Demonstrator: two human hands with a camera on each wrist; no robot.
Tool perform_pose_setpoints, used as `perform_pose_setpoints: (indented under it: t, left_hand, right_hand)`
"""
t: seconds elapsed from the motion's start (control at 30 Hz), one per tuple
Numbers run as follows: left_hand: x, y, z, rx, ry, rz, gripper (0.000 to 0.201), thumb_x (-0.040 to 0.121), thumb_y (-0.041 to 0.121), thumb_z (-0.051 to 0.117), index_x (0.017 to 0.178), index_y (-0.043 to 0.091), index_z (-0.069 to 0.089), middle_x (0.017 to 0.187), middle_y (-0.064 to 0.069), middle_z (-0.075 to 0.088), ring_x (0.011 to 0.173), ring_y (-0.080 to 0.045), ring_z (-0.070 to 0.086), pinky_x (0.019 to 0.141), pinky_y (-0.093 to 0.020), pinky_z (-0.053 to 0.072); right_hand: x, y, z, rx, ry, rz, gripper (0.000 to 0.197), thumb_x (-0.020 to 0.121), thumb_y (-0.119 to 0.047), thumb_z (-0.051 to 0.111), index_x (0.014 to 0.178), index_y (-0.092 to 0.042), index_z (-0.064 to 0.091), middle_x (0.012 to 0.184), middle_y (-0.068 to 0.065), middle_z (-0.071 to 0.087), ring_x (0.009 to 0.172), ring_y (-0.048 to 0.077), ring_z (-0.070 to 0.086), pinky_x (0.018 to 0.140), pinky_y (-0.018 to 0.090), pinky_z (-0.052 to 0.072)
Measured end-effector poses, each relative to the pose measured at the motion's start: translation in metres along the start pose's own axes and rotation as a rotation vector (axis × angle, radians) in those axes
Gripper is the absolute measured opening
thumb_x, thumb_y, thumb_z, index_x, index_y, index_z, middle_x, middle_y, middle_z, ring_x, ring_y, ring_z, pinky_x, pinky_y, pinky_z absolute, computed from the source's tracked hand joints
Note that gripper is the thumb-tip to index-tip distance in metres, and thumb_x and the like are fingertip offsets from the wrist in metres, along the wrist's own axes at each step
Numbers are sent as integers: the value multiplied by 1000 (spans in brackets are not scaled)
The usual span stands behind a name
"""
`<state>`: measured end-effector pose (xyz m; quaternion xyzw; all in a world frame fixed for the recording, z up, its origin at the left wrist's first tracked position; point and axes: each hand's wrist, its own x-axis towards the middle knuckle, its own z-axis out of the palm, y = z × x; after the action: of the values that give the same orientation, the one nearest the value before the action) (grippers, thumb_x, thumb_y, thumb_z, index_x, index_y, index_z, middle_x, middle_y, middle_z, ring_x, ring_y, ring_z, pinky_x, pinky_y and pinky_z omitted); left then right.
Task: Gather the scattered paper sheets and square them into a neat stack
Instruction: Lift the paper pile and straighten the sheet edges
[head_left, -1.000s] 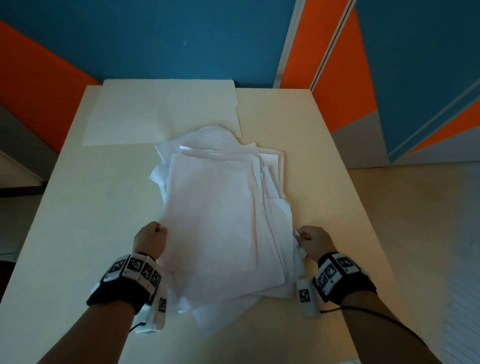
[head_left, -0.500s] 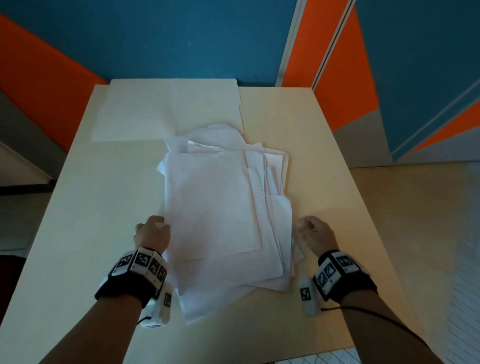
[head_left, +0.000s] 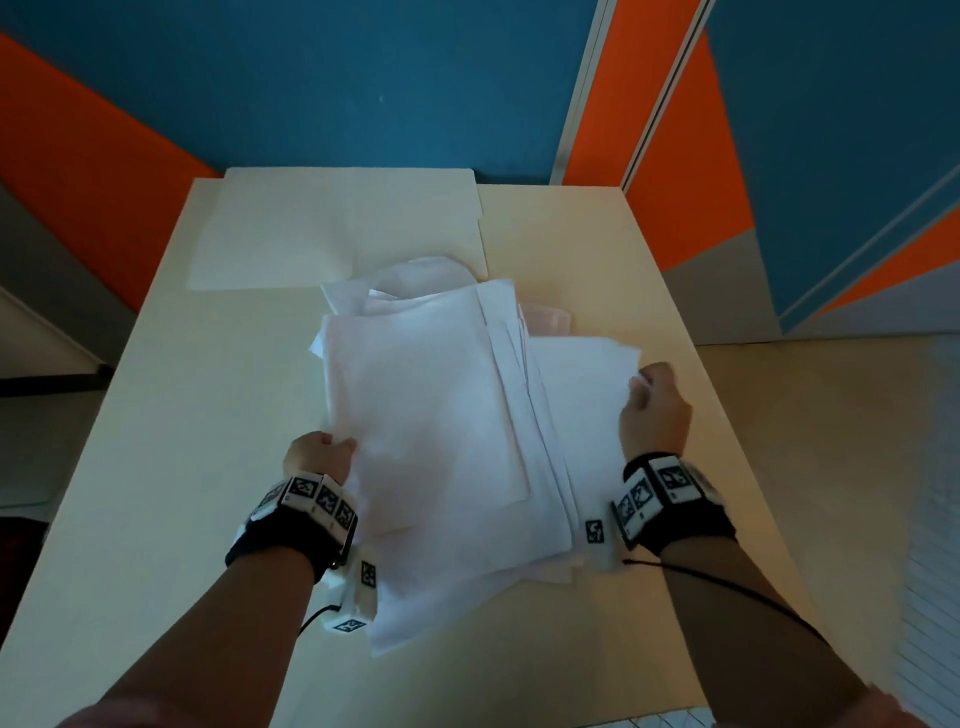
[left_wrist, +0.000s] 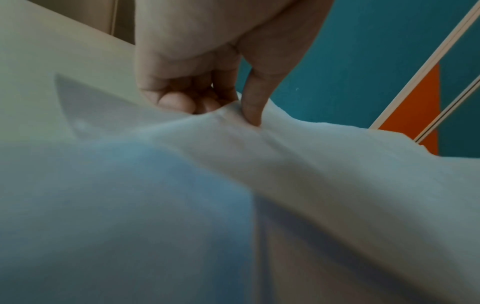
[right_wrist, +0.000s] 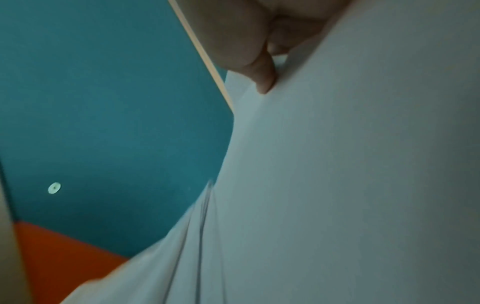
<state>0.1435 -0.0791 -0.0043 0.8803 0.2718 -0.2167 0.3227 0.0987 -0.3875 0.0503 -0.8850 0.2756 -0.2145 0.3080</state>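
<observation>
So the left hand (head_left: 318, 458) has its fingers (left_wrist: 179, 101) curled under the edge of the paper sheets (head_left: 441, 415) with the thumb (left_wrist: 253, 102) pressing down on top, a proper pinch on the pile's left side. You can see the paper bunching up into a little ridge right where the thumb digs in. The right hand (head_left: 655, 410) is doing much the same on the pile's right side: thumb (right_wrist: 265, 78) on top of a sheet near its far corner, other fingers tucked behind, so it's gripping paper too.

The pile itself is still pretty messy. Sheets are fanned out at different angles, edges stepped along the right side, a corner poking out toward the near edge of the table (head_left: 156, 415). It sits roughly mid-table, and its sides look lifted where the hands hold it.

Beyond the pile, at the table's far left corner, lies a big flat sheet (head_left: 332, 228) by itself, partly tucked under the pile's far end.

As for writing: nothing readable anywhere, the paper is blank. Only the black-and-white square marker patterns on the wristbands (head_left: 306, 499).
</observation>
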Motion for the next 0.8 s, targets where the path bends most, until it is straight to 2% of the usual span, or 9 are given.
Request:
perform_pose_setpoints:
  t: [0.03, 0.1, 0.2, 0.27, 0.37, 0.43, 0.57, 0.7, 0.8]
  left_hand:
    - [1, -1, 0, -2, -6, -5, 42, 92, 25, 53, 113, -10, 61, 124, -24, 61, 116, -37, 55, 97, -37, 41]
    - [1, -1, 1, -7, -7, -3, 39, 92, 23, 53, 112, -10, 61, 123, -24, 61, 115, -37, 55, 97, -37, 41]
    - [1, 1, 2, -23, -1, -4, 37, 91, 20, 54, 114, -8, 61, 126, -22, 60, 117, -36, 55, 96, -35, 41]
    - [1, 1, 3, -29, 4, -2, 37, 90, 20, 54, 115, -7, 60, 125, -22, 60, 116, -36, 55, 96, -35, 41]
    - [2, 1, 6, -72, 30, 6, 36, 89, 18, 52, 115, -7, 58, 122, -24, 60, 113, -37, 55, 93, -36, 42]
    - [2, 4, 6, -84, 47, 18, 38, 93, 19, 44, 117, -8, 55, 124, -28, 57, 114, -39, 53, 93, -37, 41]
    - [5, 8, 6, 61, 114, 99, 43, 99, 11, 25, 139, 0, 33, 134, -26, 50, 124, -41, 46, 102, -39, 35]
    - [17, 10, 5, 190, 139, 178, 46, 94, 0, 24, 140, 6, 27, 131, -23, 53, 121, -42, 48, 100, -38, 37]
    - [23, 14, 2, 331, 104, 204, 41, 97, 6, 22, 136, 7, 36, 138, -17, 48, 126, -39, 43, 103, -40, 36]
  right_hand:
    - [6, -4, -10, 32, 103, 13, 26, 99, -12, 37, 107, 5, 54, 70, 19, 54, 71, 33, 54, 58, 30, 32]
    - [19, -9, -24, 184, 292, 85, 32, 100, -13, 36, 120, 6, 50, 104, 27, 61, 98, 34, 58, 75, 23, 37]
    - [30, -12, -25, 479, 409, 313, 43, 100, -19, 33, 140, -2, 33, 136, 18, 48, 121, 26, 50, 93, 21, 37]
    - [27, -13, -13, 640, 388, 476, 41, 99, -15, 36, 139, -7, 33, 126, 13, 50, 109, 23, 52, 91, 22, 39]
    - [-4, -14, 21, 661, 220, 599, 18, 92, -4, 44, 109, -10, 42, 108, 17, 55, 89, 28, 55, 73, 31, 57]
    - [-32, -12, 41, 591, 64, 631, 16, 91, -6, 47, 98, -13, 33, 92, 15, 53, 77, 27, 54, 56, 30, 56]
    - [-80, -11, 51, 420, -185, 616, 20, 90, -7, 49, 97, -14, 31, 69, 1, 37, 59, 23, 42, 56, 24, 42]
    - [-105, -7, 39, 421, -368, 594, 41, 78, -8, 69, 100, -11, 34, 87, 8, 46, 75, 27, 53, 58, 26, 47]
    - [-83, 6, 27, 188, -224, 457, 73, 68, -20, 81, 126, -4, 40, 118, 15, 46, 110, 33, 48, 93, 41, 44]
